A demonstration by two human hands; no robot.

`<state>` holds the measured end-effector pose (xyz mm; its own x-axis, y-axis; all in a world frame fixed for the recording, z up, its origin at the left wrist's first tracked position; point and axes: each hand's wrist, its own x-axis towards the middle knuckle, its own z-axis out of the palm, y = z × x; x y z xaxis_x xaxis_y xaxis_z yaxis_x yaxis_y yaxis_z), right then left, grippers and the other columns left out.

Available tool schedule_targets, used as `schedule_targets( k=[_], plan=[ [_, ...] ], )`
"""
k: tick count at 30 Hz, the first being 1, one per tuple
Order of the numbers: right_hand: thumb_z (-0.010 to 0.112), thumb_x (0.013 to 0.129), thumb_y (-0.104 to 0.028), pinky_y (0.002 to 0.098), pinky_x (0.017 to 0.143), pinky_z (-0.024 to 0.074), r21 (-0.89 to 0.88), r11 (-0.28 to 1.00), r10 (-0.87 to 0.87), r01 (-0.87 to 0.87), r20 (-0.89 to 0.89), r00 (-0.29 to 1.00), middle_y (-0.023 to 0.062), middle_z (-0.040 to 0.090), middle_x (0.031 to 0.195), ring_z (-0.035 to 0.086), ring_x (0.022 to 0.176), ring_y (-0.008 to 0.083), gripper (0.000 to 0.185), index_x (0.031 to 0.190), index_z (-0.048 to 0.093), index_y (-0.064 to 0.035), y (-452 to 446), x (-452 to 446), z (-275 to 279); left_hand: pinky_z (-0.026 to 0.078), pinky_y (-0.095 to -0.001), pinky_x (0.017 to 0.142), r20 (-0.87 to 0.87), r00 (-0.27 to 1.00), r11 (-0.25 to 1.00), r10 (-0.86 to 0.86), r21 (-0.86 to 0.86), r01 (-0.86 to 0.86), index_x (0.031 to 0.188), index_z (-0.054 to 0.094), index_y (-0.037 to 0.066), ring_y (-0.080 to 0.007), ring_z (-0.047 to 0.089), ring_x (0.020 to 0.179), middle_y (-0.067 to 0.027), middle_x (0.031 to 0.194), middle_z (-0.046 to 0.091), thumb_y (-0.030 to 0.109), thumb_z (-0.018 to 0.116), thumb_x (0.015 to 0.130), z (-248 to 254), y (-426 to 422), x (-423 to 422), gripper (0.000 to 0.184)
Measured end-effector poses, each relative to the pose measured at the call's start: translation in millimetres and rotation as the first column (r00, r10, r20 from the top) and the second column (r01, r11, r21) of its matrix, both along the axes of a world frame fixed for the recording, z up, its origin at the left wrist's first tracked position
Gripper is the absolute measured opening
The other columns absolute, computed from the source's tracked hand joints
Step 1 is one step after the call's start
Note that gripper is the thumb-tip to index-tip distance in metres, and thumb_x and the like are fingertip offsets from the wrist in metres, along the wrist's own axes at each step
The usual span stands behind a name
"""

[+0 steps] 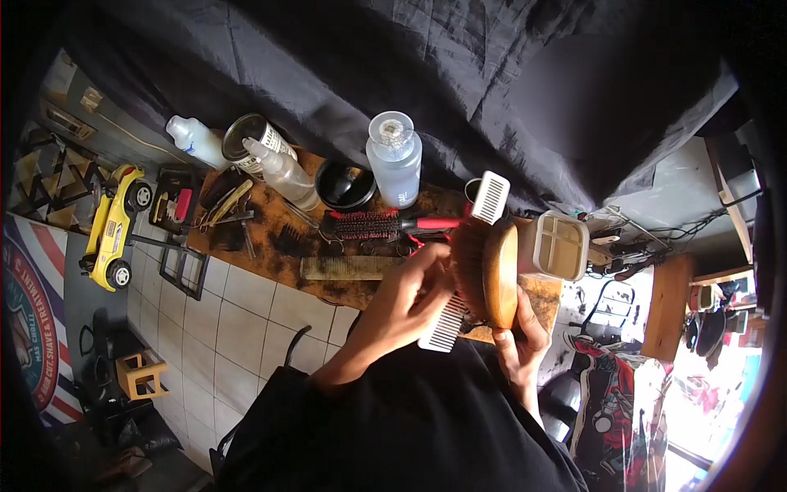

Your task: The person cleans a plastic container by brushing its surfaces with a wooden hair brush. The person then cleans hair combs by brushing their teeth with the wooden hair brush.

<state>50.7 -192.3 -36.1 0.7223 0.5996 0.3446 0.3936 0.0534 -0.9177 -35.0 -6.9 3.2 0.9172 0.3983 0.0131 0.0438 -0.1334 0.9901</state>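
Head view, taking the wooden brush as the clock's hub: the left hand [410, 287] is at 9 o'clock, loosely curled with its fingertips at the bristles; whether it grips anything is hidden. A white comb [490, 195] passes behind the brush, one end showing at 12 o'clock and the other between 7 and 8. The wooden brush [503, 275] itself stands nearly upright, between 3 and 4 o'clock from the view's centre, bristles toward the left hand. At 5 o'clock the right hand [523, 340] is closed around its lower end, thumb in front.

The work looks under way, since brush and comb are up together between the hands. Nothing visible marks it as finished, and how much is left cannot be judged from the bristles.

Counted from the left: one yellow toy car [108, 234] at 9 o'clock; near 10, one white bottle [197, 141], one tin can [275, 141], one clear spray bottle [285, 179] and one black bowl [328, 197]. One pale comb [352, 268] lies on the table [266, 221] at 9, one round brush [361, 225] just above it. One bluish bottle [397, 172] stands between 10 and 11, and one divided container [531, 250] at 2.
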Motion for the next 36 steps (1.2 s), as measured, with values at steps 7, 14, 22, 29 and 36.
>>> schedule_targets(
  k=[7, 14, 22, 29, 36],
  plan=[
    [0.074, 0.077, -0.018, 0.031, 0.086, 0.0478, -0.073, 0.995, 0.063, -0.066, -0.042, 0.997, 0.0217, 0.063, 0.11, 0.066, 0.095, 0.0259, 0.057, 0.124, 0.053, 0.0046, 0.3, -3.7, -18.0, 0.042, -0.0206, 0.062, 0.142, 0.979, 0.963, 0.143, -0.247, -0.105, 0.116, 0.049, 0.002, -0.0022, 0.05, 0.072, 0.0007, 0.082, 0.055, 0.001, 0.049, 0.092, -10.5, 1.4, 4.5, 0.024],
    [0.075, 0.077, -0.014, 0.0317, 0.09, 0.0451, 0.026, 0.992, 0.129, -0.127, -0.266, 0.955, 0.0209, 0.063, 0.113, 0.061, 0.102, 0.0208, 0.055, 0.124, 0.053, 0.0044, -17.0, -3.2, -21.7, 0.026, -0.0197, 0.045, -0.01, 0.973, 0.946, 0.23, -0.233, -0.226, 0.097, 0.055, 0.006, 0.0007, 0.034, 0.052, 0.0069, 0.06, 0.042, 0.012, 0.055, 0.094, -9.6, 10.2, 2.9, 0.007],
    [0.079, 0.073, -0.024, 0.032, 0.079, 0.0515, -0.009, 0.975, 0.223, -0.224, -0.055, 0.973, 0.0186, 0.067, 0.102, 0.068, 0.088, 0.0256, 0.056, 0.119, 0.059, 0.0003, -4.7, 0.2, -16.8, 0.044, -0.0207, 0.07, 0.03, 0.989, 0.907, 0.143, -0.403, -0.119, 0.106, 0.051, 0.004, -0.0041, 0.054, 0.078, 0.0005, 0.083, 0.057, 0.004, 0.066, 0.084, -8.7, 7.3, 2.4, 0.026],
    [0.076, 0.075, -0.022, 0.0303, 0.077, 0.051, -0.04, 0.97, 0.234, -0.242, -0.132, 0.963, 0.0196, 0.067, 0.098, 0.068, 0.086, 0.0254, 0.053, 0.119, 0.059, 0.0001, -27.1, 8.2, -29.1, 0.032, -0.0201, 0.047, -0.036, 0.952, 0.883, 0.302, -0.366, -0.294, 0.1, 0.053, 0.003, -0.0006, 0.04, 0.053, 0.0058, 0.061, 0.046, 0.016, 0.051, 0.096, -5.2, 12.5, -2.8, 0.013],
    [0.077, 0.075, -0.026, 0.0344, 0.094, 0.0423, 0.171, 0.906, 0.405, -0.386, -0.088, 0.91, 0.022, 0.062, 0.113, 0.061, 0.105, 0.0252, 0.058, 0.123, 0.056, -0.001, -19.1, 7.3, -24.0, 0.033, -0.0184, 0.049, -0.061, 0.992, 0.901, 0.108, -0.417, -0.123, 0.098, 0.056, 0.005, -0.0004, 0.044, 0.056, 0.0061, 0.067, 0.051, 0.015, 0.057, 0.093, -16.9, -0.6, 8.9, 0.011]
  ],
)
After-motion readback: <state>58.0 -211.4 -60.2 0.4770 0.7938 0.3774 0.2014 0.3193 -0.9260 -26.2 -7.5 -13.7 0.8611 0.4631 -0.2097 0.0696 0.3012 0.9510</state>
